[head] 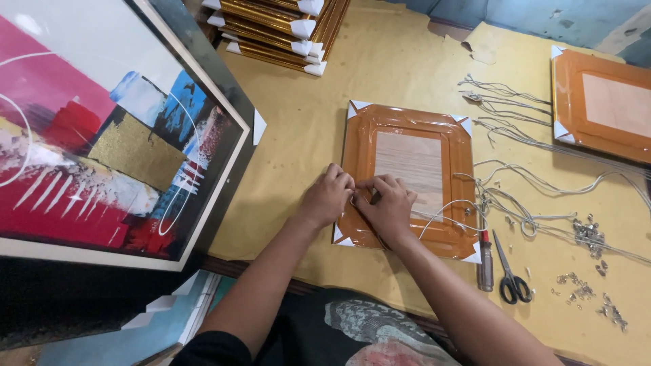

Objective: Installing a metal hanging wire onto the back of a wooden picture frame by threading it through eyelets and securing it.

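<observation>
A small rectangular picture frame (409,179) lies face down near the middle of a yellow paper-covered table (380,61), its long axis running 12 to 6 o'clock, wrapped in glossy orange film with white corner guards and a pale wood-grain back panel. At its left rail, about 8 o'clock on the frame, the left hand (327,197) and right hand (388,207) meet, fingers curled closed and pinching a small metal ring (354,198) against the wood. A white cord (444,211) trails from the right hand toward 3 o'clock, with scissors (510,271) and a screwdriver (485,261) lying at 4 o'clock.
</observation>
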